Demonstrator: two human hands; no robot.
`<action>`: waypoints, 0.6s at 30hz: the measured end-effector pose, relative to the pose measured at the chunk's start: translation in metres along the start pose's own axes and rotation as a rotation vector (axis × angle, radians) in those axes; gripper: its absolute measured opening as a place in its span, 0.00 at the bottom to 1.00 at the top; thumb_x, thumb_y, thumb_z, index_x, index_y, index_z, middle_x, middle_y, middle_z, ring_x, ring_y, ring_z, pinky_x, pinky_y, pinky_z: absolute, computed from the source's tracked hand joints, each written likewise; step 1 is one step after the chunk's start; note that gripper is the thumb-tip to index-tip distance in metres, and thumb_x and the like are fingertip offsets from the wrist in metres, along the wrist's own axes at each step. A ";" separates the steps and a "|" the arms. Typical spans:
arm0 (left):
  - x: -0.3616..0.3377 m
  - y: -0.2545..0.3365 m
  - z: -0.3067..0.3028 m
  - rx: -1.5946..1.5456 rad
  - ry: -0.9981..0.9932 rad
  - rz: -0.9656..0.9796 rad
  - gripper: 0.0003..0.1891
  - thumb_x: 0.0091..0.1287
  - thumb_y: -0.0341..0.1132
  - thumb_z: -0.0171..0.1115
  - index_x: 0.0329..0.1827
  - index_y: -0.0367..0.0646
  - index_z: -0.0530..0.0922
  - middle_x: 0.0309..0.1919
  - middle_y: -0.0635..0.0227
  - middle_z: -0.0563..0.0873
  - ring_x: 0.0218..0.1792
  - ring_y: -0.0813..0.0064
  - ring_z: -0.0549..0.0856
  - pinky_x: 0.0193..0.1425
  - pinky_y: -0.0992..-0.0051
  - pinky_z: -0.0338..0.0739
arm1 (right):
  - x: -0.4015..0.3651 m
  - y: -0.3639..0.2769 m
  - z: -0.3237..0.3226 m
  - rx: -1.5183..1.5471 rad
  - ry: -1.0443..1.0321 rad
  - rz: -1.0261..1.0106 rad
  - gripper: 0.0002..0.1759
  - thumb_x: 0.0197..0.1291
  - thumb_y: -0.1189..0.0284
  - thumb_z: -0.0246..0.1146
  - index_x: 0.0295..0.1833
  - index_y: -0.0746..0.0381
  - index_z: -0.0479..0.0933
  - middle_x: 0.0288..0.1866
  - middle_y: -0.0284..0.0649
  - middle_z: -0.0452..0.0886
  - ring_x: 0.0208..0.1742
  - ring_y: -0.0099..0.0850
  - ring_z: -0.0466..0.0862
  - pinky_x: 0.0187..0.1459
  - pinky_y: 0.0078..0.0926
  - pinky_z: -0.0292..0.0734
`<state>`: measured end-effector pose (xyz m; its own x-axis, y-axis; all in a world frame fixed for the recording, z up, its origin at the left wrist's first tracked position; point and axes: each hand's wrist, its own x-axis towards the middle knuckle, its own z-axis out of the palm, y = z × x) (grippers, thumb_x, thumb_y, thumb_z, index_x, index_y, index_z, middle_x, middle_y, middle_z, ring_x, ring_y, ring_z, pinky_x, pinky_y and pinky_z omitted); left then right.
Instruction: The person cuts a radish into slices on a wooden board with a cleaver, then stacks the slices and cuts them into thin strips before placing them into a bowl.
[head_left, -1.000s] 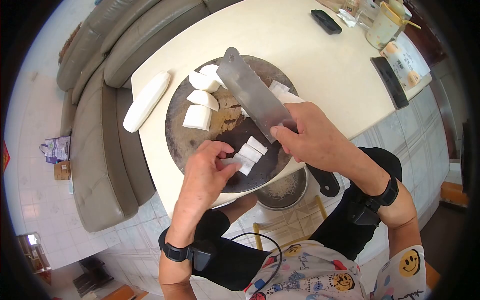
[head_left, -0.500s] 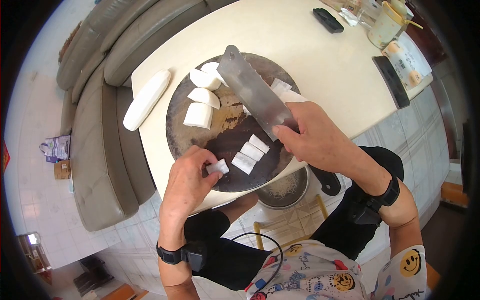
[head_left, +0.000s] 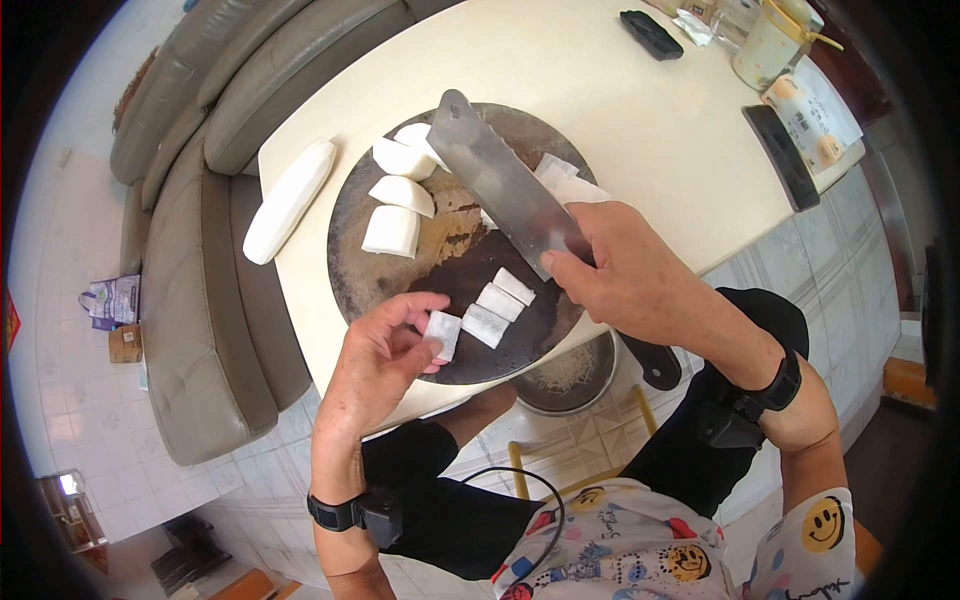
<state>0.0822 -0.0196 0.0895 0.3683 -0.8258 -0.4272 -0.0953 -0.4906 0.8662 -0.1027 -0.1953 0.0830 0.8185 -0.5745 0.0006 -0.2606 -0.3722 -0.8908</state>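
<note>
My left hand [head_left: 383, 350] pinches a small white daikon piece [head_left: 442, 334] at the near left of the round chopping board [head_left: 355, 285]. Wrapped round a broad metal cleaver [head_left: 495, 180], my right hand [head_left: 630, 255] keeps the blade slanting over the board, its handle end showing below the wrist. Three flat daikon slices [head_left: 497, 302] lie in a row between my hands. Thick daikon chunks [head_left: 392, 232] stand at the board's left. Thin white slices [head_left: 565, 178] lie partly hidden behind the blade. A long peeled daikon [head_left: 290, 202] rests on the table left of the board.
Below the table edge, a metal bowl [head_left: 570, 390] holds pale shreds. On the cream table [head_left: 690, 150] lie a dark phone-like slab [head_left: 780, 157] and a black object [head_left: 651, 35], near a yellow-rimmed jug [head_left: 768, 55]. A grey sofa [head_left: 205, 290] stands at left.
My left hand has lifted and turned the daikon piece, so its broad face now shows, and the fingers have opened out somewhat. The right hand and cleaver have barely moved.
</note>
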 end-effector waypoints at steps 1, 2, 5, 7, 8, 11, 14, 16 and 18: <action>0.000 -0.001 0.000 -0.039 -0.014 -0.022 0.09 0.62 0.16 0.63 0.43 0.35 0.79 0.33 0.73 0.82 0.31 0.85 0.80 0.38 0.83 0.79 | 0.000 -0.002 -0.001 -0.005 -0.011 0.016 0.16 0.59 0.70 0.58 0.31 0.76 0.72 0.25 0.59 0.75 0.29 0.54 0.78 0.35 0.45 0.71; 0.000 -0.004 0.000 -0.038 -0.014 -0.023 0.09 0.62 0.16 0.63 0.43 0.35 0.79 0.33 0.73 0.82 0.31 0.85 0.80 0.38 0.83 0.79 | 0.000 -0.003 -0.001 -0.010 -0.023 0.031 0.16 0.59 0.70 0.58 0.31 0.77 0.72 0.25 0.60 0.76 0.30 0.54 0.78 0.36 0.45 0.72; 0.002 -0.013 -0.004 0.078 0.029 0.040 0.06 0.62 0.17 0.64 0.38 0.37 0.79 0.30 0.73 0.83 0.30 0.85 0.81 0.37 0.84 0.79 | 0.001 0.005 0.004 0.022 0.015 -0.042 0.16 0.59 0.70 0.58 0.32 0.77 0.73 0.26 0.61 0.76 0.30 0.54 0.78 0.36 0.45 0.72; 0.004 -0.018 -0.006 0.101 0.011 0.025 0.05 0.61 0.19 0.66 0.35 0.38 0.79 0.28 0.73 0.83 0.29 0.85 0.82 0.35 0.84 0.79 | 0.001 0.007 0.004 0.009 0.018 -0.041 0.16 0.59 0.70 0.58 0.31 0.76 0.73 0.26 0.60 0.76 0.30 0.54 0.78 0.36 0.45 0.72; 0.005 -0.019 -0.006 0.102 0.011 0.024 0.05 0.61 0.19 0.66 0.35 0.38 0.79 0.28 0.73 0.83 0.29 0.85 0.82 0.35 0.84 0.79 | 0.001 0.007 0.004 -0.005 0.022 -0.041 0.16 0.59 0.70 0.58 0.31 0.76 0.73 0.25 0.60 0.76 0.30 0.55 0.78 0.36 0.45 0.72; 0.008 -0.023 -0.004 0.005 0.014 -0.060 0.05 0.61 0.21 0.68 0.35 0.37 0.79 0.28 0.71 0.84 0.28 0.84 0.83 0.33 0.84 0.80 | 0.001 0.003 0.002 -0.050 0.007 -0.017 0.16 0.59 0.70 0.58 0.31 0.76 0.72 0.25 0.61 0.76 0.30 0.55 0.78 0.36 0.46 0.72; 0.008 -0.024 0.001 -0.024 0.045 -0.045 0.05 0.61 0.22 0.69 0.35 0.37 0.79 0.28 0.70 0.85 0.27 0.83 0.84 0.31 0.83 0.81 | 0.001 0.001 0.002 -0.064 0.000 -0.027 0.16 0.59 0.70 0.58 0.30 0.76 0.72 0.25 0.61 0.75 0.30 0.56 0.78 0.36 0.46 0.72; 0.008 -0.023 0.004 -0.051 0.036 -0.055 0.05 0.61 0.22 0.69 0.36 0.37 0.79 0.28 0.69 0.84 0.28 0.82 0.85 0.32 0.83 0.82 | 0.000 -0.001 0.002 -0.055 -0.008 -0.020 0.16 0.59 0.70 0.58 0.30 0.76 0.72 0.25 0.61 0.75 0.31 0.56 0.78 0.36 0.46 0.72; 0.008 -0.022 0.006 -0.029 0.040 -0.058 0.05 0.61 0.22 0.69 0.35 0.37 0.79 0.28 0.69 0.84 0.27 0.82 0.85 0.31 0.82 0.82 | 0.000 0.000 0.003 -0.047 -0.017 -0.012 0.16 0.59 0.70 0.58 0.29 0.76 0.72 0.25 0.62 0.75 0.31 0.57 0.78 0.37 0.47 0.72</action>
<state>0.0819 -0.0168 0.0652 0.4087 -0.7842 -0.4669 -0.0464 -0.5288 0.8475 -0.1010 -0.1932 0.0812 0.8301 -0.5576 0.0035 -0.2738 -0.4131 -0.8686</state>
